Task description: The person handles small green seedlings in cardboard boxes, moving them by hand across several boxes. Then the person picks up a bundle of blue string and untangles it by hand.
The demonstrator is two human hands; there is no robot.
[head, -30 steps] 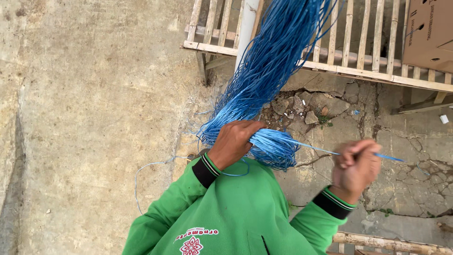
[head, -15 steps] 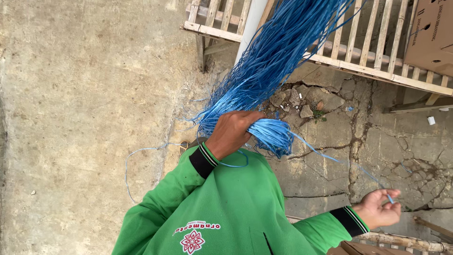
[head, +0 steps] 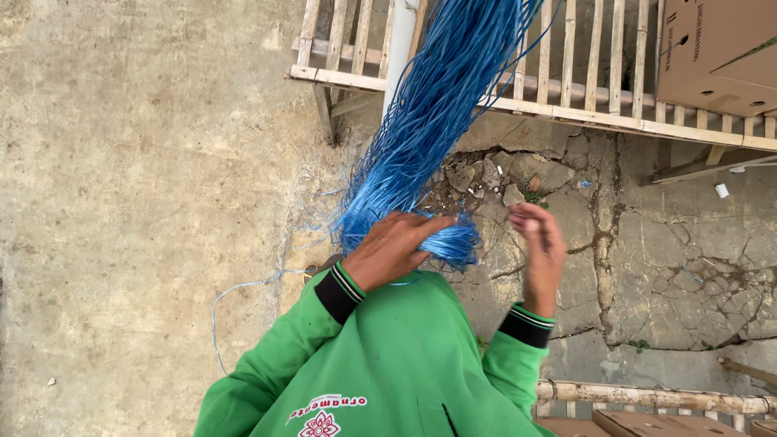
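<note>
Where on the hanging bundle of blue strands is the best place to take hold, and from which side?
Probably at the lower, looped end of the blue strand bundle, where the left hand already clasps it. There the strands fold into one compact bunch; higher up they hang as a long, looser sheaf. Coming from the right, where the empty right hand hovers apart, looks unobstructed.

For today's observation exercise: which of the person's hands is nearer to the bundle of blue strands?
Left. The left hand grips the bundle of blue strands at its lower end. The right hand is raised beside it, apart, fingers loosely curled.
</note>
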